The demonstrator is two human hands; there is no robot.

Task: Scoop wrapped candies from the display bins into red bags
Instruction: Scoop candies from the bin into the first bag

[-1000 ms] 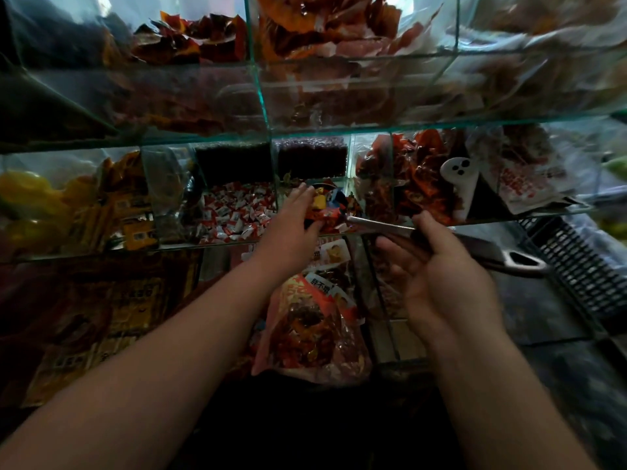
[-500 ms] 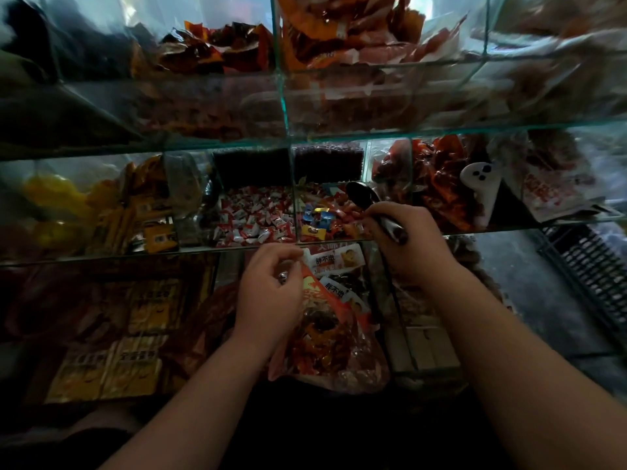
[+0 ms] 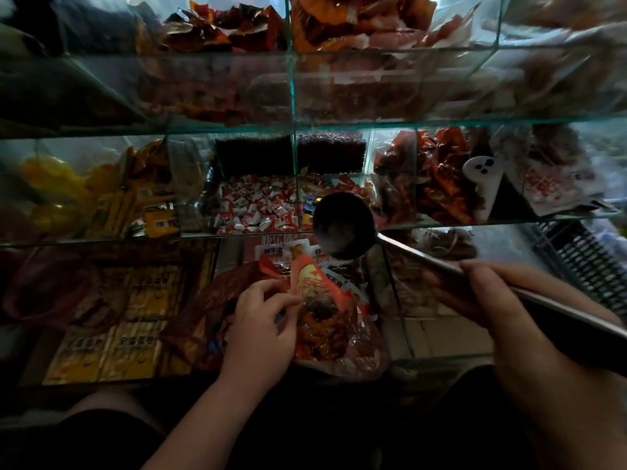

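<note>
Our left hand (image 3: 261, 327) pinches the part-filled bag (image 3: 334, 337) open; our right hand (image 3: 492, 300) grips the scoop (image 3: 342, 225), bowl at the bag's twelve o'clock; we judge pouring remains.

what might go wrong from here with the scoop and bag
1. The left hand pinches only one side of the bag, so its mouth looks narrow. Any candies tipped from the scoop may land outside it.
2. The right hand grips the long handle far back from the bowl, so the bowl may wobble and spill.
3. The handle passes close over a glass divider and might knock it.
</note>
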